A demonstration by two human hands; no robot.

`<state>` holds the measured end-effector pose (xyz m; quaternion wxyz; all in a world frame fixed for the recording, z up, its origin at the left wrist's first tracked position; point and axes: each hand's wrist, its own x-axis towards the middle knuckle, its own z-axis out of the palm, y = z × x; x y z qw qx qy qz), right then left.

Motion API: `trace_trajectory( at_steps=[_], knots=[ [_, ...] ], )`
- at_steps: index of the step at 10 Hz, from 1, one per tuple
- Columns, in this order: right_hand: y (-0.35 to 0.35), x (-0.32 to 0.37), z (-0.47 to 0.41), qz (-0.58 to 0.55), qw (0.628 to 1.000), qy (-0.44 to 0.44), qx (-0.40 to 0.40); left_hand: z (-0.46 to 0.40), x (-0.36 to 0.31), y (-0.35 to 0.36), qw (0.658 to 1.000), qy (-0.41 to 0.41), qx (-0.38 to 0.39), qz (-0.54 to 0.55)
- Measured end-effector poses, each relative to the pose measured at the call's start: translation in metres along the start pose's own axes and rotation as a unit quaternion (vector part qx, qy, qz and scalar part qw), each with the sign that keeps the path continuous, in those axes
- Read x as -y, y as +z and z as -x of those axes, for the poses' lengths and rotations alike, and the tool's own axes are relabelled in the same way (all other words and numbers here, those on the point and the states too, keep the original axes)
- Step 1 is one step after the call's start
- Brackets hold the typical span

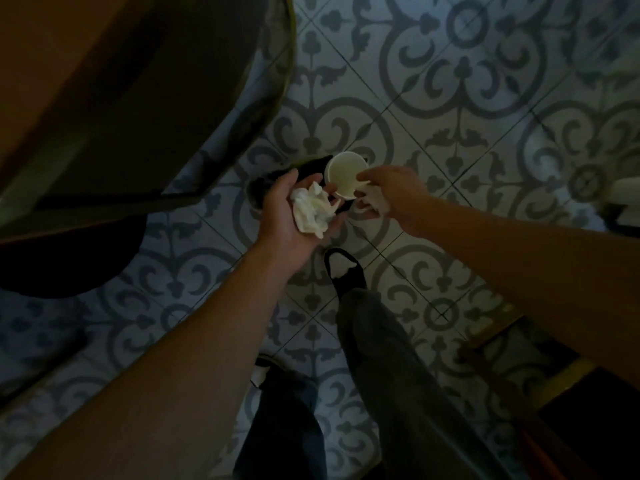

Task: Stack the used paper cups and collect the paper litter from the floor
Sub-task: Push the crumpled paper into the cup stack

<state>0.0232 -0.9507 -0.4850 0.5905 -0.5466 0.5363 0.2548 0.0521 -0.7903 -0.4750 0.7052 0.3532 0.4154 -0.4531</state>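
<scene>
My left hand (282, 216) is palm up over the patterned floor, cupping a crumpled white paper wad (313, 211). Just right of it, a white paper cup (344, 174) is tilted with its mouth toward me. My right hand (391, 192) pinches the cup's rim with thumb and fingers and also has a scrap of white paper (375, 202) under its fingers. The cup looks empty inside. The cup's lower edge touches or nearly touches the wad.
A round dark table (145, 98) with a greenish rim fills the upper left. My legs and a black shoe (344, 268) stand below the hands. A wooden chair or stool frame (519, 368) is at lower right. Something white (627, 192) lies at the right edge.
</scene>
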Motion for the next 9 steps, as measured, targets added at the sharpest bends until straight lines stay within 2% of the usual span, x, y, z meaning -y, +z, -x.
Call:
trace_trajectory(
  at_steps=[3, 5, 7, 9],
  knots=[
    [-0.017, -0.008, -0.029, -0.06, 0.997, 0.022, 0.048, -0.041, 0.019, 0.028, 0.998, -0.003, -0.042, -0.048],
    [-0.012, -0.007, -0.036, -0.153, 0.984, 0.032, 0.084, -0.047, 0.024, 0.036, 0.996, 0.009, -0.059, -0.06],
    [-0.014, -0.005, -0.036, -0.103, 0.991, 0.023, 0.085, -0.048, 0.026, 0.031, 0.996, 0.005, -0.059, -0.068],
    [-0.022, -0.022, -0.031, -0.011, 0.998, 0.022, 0.05, -0.036, 0.035, 0.013, 0.993, -0.002, -0.071, -0.099]
  ],
)
